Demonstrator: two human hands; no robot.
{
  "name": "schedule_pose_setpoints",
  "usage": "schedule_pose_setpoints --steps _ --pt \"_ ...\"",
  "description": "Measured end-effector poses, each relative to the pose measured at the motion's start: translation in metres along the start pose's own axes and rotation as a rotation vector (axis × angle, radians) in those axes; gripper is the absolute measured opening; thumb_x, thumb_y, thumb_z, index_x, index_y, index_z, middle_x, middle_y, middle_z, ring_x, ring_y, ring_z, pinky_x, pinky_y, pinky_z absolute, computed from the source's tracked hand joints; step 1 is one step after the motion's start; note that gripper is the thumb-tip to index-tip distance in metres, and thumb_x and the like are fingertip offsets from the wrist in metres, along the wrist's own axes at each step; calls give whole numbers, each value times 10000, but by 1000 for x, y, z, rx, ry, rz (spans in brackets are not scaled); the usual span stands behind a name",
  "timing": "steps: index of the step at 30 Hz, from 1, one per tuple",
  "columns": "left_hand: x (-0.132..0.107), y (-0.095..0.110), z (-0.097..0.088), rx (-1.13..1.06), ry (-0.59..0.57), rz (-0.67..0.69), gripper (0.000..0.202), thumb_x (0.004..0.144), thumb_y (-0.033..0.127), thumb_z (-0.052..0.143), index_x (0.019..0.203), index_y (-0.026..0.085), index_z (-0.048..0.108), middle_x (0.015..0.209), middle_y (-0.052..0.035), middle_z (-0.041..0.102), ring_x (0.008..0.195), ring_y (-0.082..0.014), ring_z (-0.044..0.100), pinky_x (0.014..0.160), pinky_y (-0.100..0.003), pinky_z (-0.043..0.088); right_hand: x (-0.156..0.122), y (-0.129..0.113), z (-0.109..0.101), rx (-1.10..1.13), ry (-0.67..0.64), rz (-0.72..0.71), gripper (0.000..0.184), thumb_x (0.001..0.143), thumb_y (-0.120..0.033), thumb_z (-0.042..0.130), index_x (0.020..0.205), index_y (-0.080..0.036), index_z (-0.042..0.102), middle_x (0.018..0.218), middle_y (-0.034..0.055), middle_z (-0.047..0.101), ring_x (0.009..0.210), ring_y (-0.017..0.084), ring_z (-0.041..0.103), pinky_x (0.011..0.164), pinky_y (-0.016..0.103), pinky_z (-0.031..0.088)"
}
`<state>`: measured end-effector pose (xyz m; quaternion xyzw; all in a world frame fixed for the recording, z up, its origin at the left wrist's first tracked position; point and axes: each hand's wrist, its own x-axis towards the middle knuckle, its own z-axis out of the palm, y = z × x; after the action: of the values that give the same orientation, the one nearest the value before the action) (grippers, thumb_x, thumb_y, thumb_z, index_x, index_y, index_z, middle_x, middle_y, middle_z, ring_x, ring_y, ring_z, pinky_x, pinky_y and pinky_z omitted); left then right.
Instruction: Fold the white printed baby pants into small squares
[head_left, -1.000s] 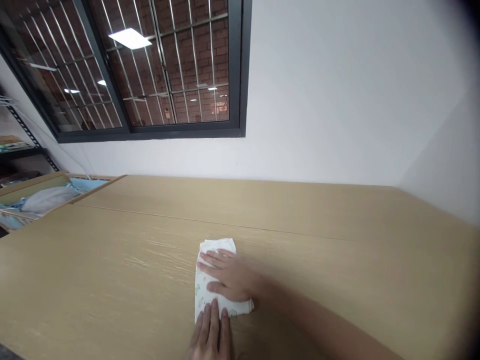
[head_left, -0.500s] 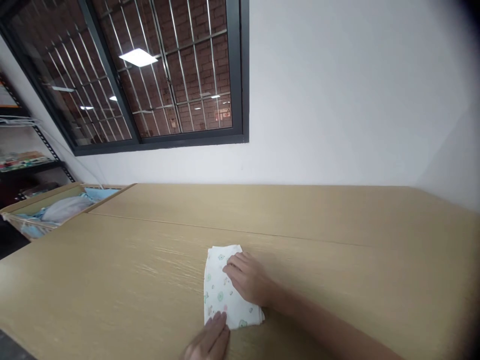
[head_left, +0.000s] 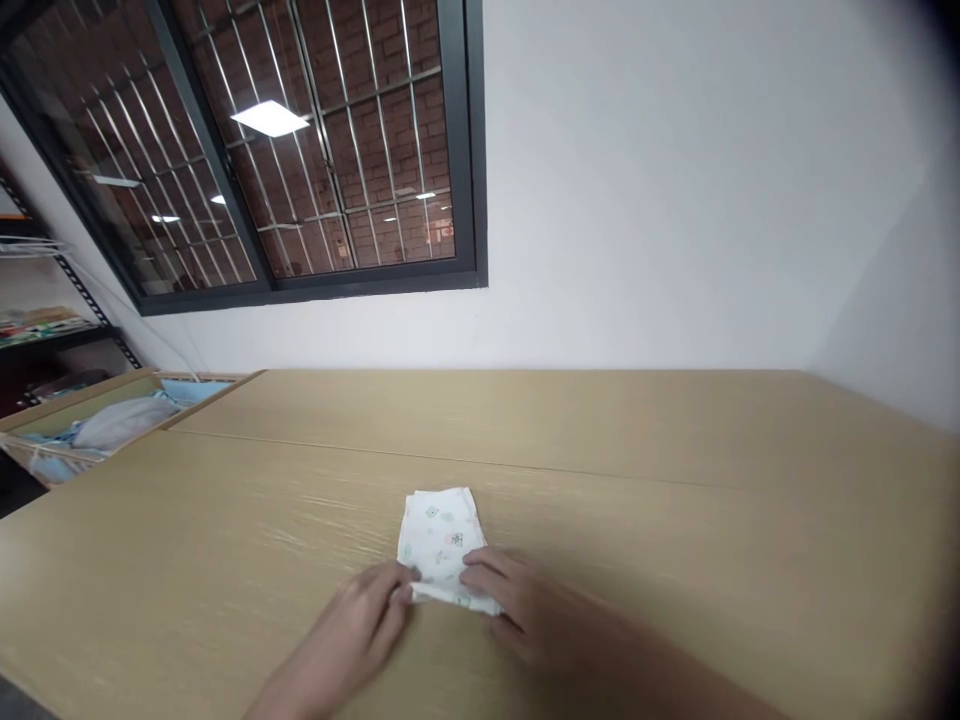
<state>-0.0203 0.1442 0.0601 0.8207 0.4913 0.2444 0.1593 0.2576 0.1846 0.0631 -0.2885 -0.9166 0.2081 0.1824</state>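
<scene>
A folded white cloth [head_left: 441, 535] printed with small green and pink motifs is lying near the middle of the desk's near half, closer to the near edge than to the far edge. The left hand [head_left: 352, 625] is reaching in from the near edge, its fingers [head_left: 397, 590] touching the cloth's near left corner. The right hand [head_left: 517, 600] is coming in from the near right, its fingers [head_left: 480, 570] curving over the cloth's near right part. Blur hides whether either hand is gripping or only touching. A crate [head_left: 97, 410] holding blue and grey fabric is standing beyond the desk's far left corner, below a shelf [head_left: 52, 340]. A barred window [head_left: 247, 150] is overlooking the desk's far edge.
</scene>
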Motion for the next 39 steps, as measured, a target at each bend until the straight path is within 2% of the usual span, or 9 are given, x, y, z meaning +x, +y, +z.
schedule_pose_setpoints --steps 3,7,10,14,20,23,26,30,39 --pt "13 -12 -9 -280 -130 -132 248 982 435 527 962 203 613 945 -29 668 873 -174 616 804 -289 503 12 9 -1 143 96 119 181 983 -268 426 972 -239 605 993 64 670 887 251 633 753 362 496" --pt "35 -40 -5 -496 -162 -219 442 819 490 725 1100 172 602 954 -39 644 824 -173 585 708 -266 454 32 14 -10 225 178 264 330 1036 -442 364 945 -235 604 937 55 678 831 252 628 716 358 467" --pt "56 -55 2 -371 -64 -281 378 872 475 614 1070 154 578 820 -8 584 720 -148 546 627 -252 411 47 16 -17 200 214 347 361 1040 -455 338 916 -224 586 934 62 673 843 243 621 711 342 450" --pt "80 -59 3 -232 -22 -298 428 874 331 536 1257 166 441 887 -16 609 731 -153 583 650 -253 443 68 28 -13 116 237 433 330 1041 -420 348 890 -210 553 902 68 662 805 227 620 664 317 419" --pt "94 -42 1 51 -7 -326 467 850 178 506 1311 149 438 1114 -148 675 1024 -282 644 881 -386 471 85 50 7 -67 310 453 136 1010 -259 467 1003 -183 579 992 98 671 858 228 643 695 312 441" --pt "94 -29 16 175 73 -309 515 871 142 443 1382 85 419 1395 -234 527 1313 -357 487 1090 -501 359 88 45 11 -321 390 415 168 981 -142 465 1047 -153 618 1060 147 672 969 274 634 804 378 462" --pt "92 -19 44 295 232 -154 590 958 218 359 1498 -2 263 1532 -270 374 1434 -362 355 1174 -529 293 88 34 14 -408 479 208 308 1011 -137 374 1188 -157 624 1198 162 666 1151 293 589 973 464 427" --pt "86 -22 81 423 233 113 670 950 244 415 1581 134 219 1599 -180 346 1481 -345 311 1175 -541 329 82 24 22 -295 417 -72 447 1037 -248 357 1465 -193 469 1482 110 539 1396 261 433 1156 490 315" --pt "82 -39 104 563 218 87 831 884 271 514 1606 145 123 1651 -142 227 1528 -335 211 1219 -515 265 76 35 41 -310 196 29 613 1063 -445 317 1605 -167 248 1649 98 263 1524 266 242 1243 509 237"
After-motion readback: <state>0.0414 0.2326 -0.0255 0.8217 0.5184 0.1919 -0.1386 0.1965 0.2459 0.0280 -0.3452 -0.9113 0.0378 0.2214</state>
